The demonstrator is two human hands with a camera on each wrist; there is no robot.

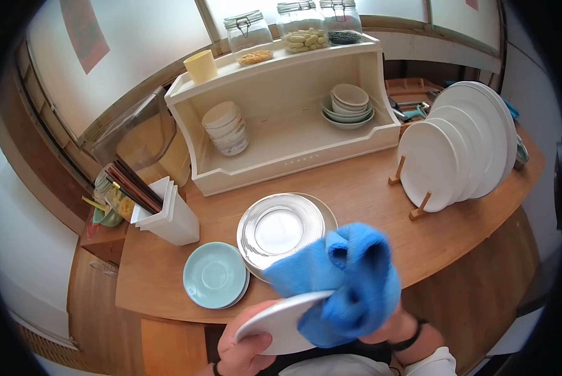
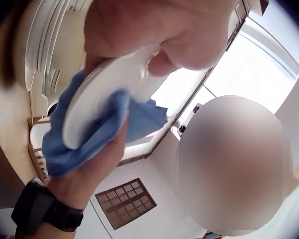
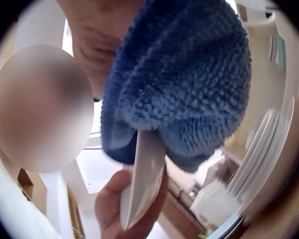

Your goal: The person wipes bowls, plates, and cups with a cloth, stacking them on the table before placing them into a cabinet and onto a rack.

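My left hand (image 1: 240, 348) grips a white plate (image 1: 279, 331) by its left edge, thumb on the near face, close above the table's front edge. A fluffy blue cloth (image 1: 362, 282) is folded over the plate's other side. Most of my right hand (image 1: 395, 327) is hidden behind this cloth, which it holds against the plate. In the right wrist view the plate (image 3: 142, 181) stands edge-on, its upper part tucked into the cloth (image 3: 184, 79). Seen from the left wrist, the cloth (image 2: 64, 132) covers both sides of the rim.
Silvery-rimmed plates (image 1: 281, 232) lie stacked mid-table, beside light-blue saucers (image 1: 213, 276). A white holder (image 1: 180, 219) with chopsticks stands at left. White plates (image 1: 428, 166) fill a wooden rack at right. Behind, a cream shelf (image 1: 281, 166) carries bowls (image 1: 226, 128), with glass jars (image 1: 303, 31) on top.
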